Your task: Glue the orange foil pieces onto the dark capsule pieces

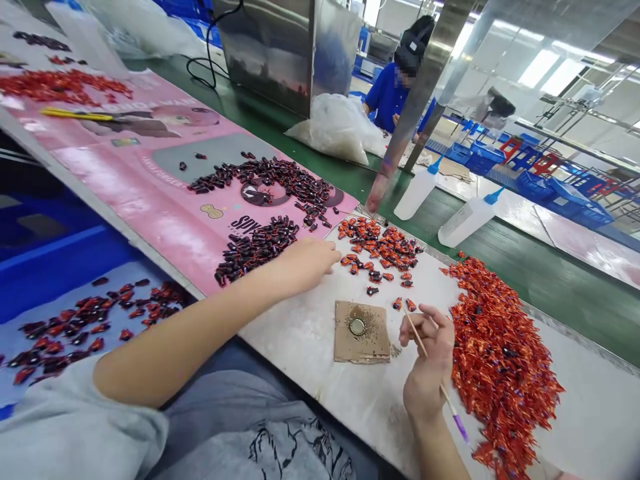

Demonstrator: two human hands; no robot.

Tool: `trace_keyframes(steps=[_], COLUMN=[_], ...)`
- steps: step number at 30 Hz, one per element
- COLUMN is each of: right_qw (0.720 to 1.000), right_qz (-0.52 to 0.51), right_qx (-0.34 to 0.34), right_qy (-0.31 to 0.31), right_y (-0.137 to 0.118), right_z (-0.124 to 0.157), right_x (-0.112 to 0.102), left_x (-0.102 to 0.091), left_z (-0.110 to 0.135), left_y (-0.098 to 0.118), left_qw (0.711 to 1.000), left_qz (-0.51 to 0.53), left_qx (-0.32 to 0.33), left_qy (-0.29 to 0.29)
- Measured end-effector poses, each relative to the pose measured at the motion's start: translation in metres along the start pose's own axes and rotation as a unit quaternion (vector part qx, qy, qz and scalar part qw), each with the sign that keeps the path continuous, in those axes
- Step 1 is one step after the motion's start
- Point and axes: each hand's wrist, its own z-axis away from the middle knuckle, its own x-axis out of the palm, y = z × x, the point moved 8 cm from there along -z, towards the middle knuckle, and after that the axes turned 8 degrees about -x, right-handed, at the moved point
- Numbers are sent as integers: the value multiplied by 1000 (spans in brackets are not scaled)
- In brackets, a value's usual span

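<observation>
My left hand (pixel 307 261) reaches across the white worktop, fingers curled at the edge of a scatter of small red-and-black pieces (pixel 383 250); what they pinch is hidden. My right hand (pixel 429 357) grips a thin wooden stick with a purple end (pixel 440 383), its tip pointing up-left over the worktop. Between the hands lies a brown cardboard square (pixel 361 332) with a small round cap of glue in its middle. A big heap of red pieces (pixel 500 360) lies right of my right hand.
Dark pieces (pixel 260 243) are piled on a pink sheet (pixel 150 193) to the left, more on a blue surface (pixel 75 327) by my lap. Two white squeeze bottles (pixel 465 220) lie on the green belt. A person in blue (pixel 395 87) works behind a white bag.
</observation>
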Motion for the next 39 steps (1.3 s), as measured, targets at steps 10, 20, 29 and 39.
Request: trace_keyframes(steps=[10, 20, 29, 39], right_qw=[976, 962, 922, 917], right_qz=[103, 134, 215, 232], right_qx=[30, -34, -96, -84], right_qy=[-188, -235, -306, -314], right_y=[14, 9, 7, 4], right_z=[6, -1, 9, 12], right_x=[24, 28, 45, 48], left_x=[35, 27, 81, 73], left_z=[42, 49, 92, 84], left_y=[-50, -39, 14, 17], left_qw=[997, 924, 563, 578], left_qz=[32, 342, 814, 809], left_qx=[63, 32, -109, -84], left_qy=[13, 168, 91, 74])
